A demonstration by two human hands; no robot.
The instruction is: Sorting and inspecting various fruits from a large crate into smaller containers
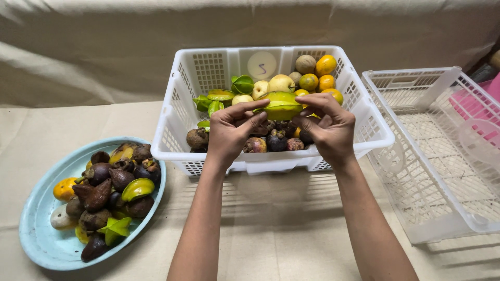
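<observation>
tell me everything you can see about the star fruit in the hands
The star fruit is yellow-green, glossy and ridged, with a darker edge along its top rib. It lies lengthwise, held level above the white basket of fruit. The left hand pinches its left end with fingertips, the right hand its right end. It looks whole and unbruised.

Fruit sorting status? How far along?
Partly done: the white basket already holds star fruit, apples, oranges and dark fruit. In hand: both the left hand and right hand hold a yellow-green star fruit above it. Left: the blue plate is still piled with fruit; the second basket looks empty.
</observation>
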